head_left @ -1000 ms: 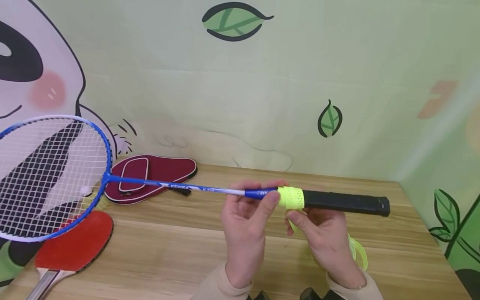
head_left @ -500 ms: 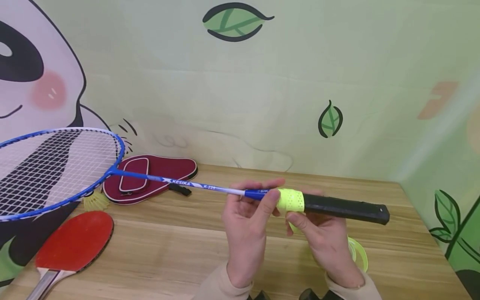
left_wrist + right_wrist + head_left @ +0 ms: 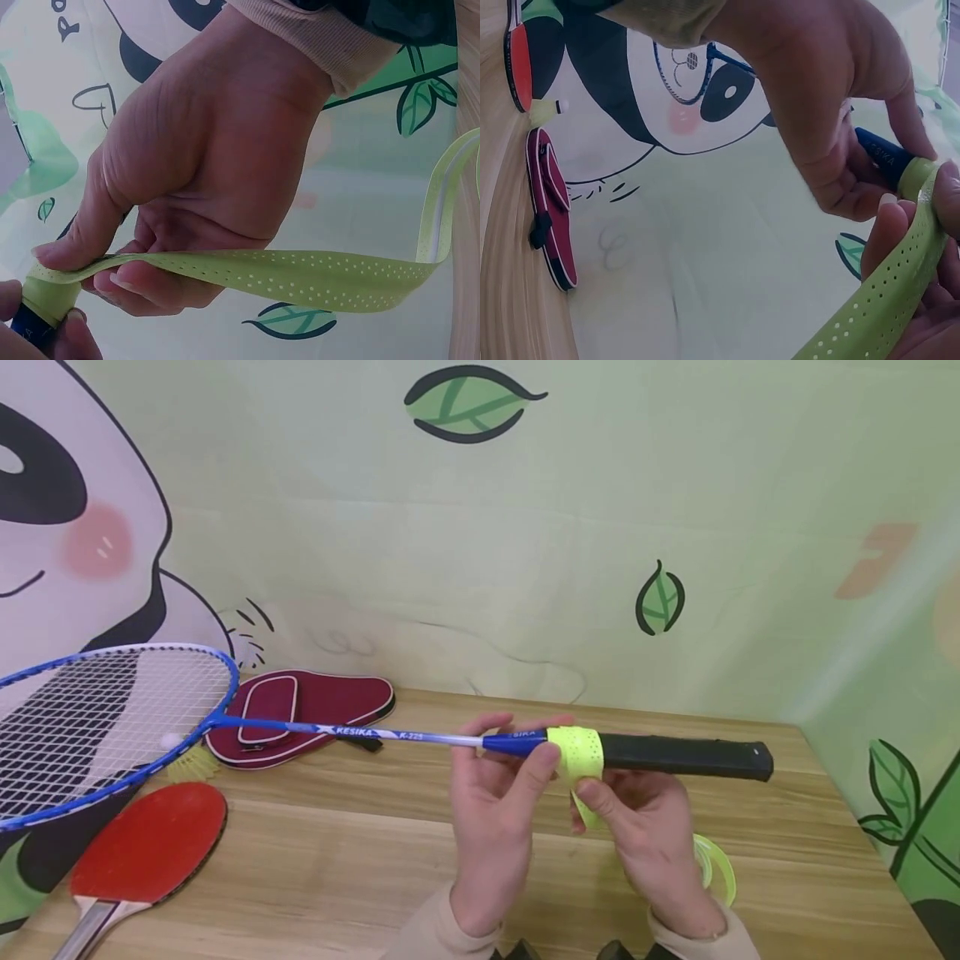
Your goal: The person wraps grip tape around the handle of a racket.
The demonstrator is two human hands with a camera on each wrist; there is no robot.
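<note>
A blue and white badminton racket (image 3: 405,736) is held level above the table, its strung head at the left and its black handle (image 3: 686,754) pointing right. Yellow-green perforated overgrip tape (image 3: 576,750) wraps the top of the handle beside the blue cone. My left hand (image 3: 495,827) holds the racket at the cone, thumb against the tape's edge. With thumb and fingers, my right hand (image 3: 656,852) pinches the tape just below the wrap. In the left wrist view the loose tape (image 3: 322,281) trails away from the right hand (image 3: 202,157).
More of the tape (image 3: 723,868) lies looped on the wooden table (image 3: 337,868) behind the right wrist. A red table tennis paddle (image 3: 153,839), a yellow shuttlecock (image 3: 192,766) and a maroon paddle case (image 3: 341,693) lie at the left. A printed backdrop (image 3: 480,560) stands behind.
The racket has rolled about its shaft, so its head looks flatter and sits lower. The handle end dipped, then rose again. More of the tape below the wrap shows; both hands stay nearly in place.
</note>
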